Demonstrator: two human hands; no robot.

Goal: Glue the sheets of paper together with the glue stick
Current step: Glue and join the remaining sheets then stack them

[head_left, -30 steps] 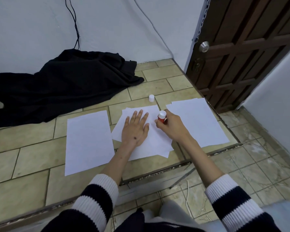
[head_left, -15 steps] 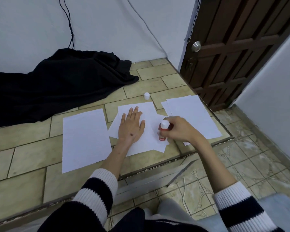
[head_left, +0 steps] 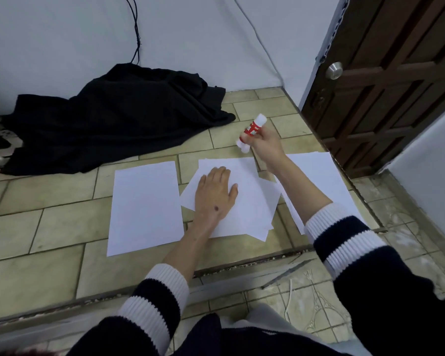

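My left hand (head_left: 213,196) lies flat, fingers straight, on the middle pile of white sheets (head_left: 252,209), which are fanned and overlapping on the tiled floor. My right hand (head_left: 266,147) grips a red glue stick (head_left: 252,129) with white ends. It holds the stick tilted just beyond the pile's far edge. A white piece (head_left: 243,147) sits at the stick's lower end; I cannot tell whether it is the loose cap. A single sheet (head_left: 144,206) lies to the left, and more sheets (head_left: 326,181) lie to the right under my right forearm.
A black cloth (head_left: 113,119) is heaped against the wall at the back left, with a cable (head_left: 136,29) hanging above it. A brown wooden door (head_left: 396,73) stands at the right. The raised tile platform ends at a step edge (head_left: 242,265) near my knees.
My right hand has lifted the glue stick off the pile's near right part and carried it to the far edge, where the white cap lay. My left hand stayed flat on the pile.
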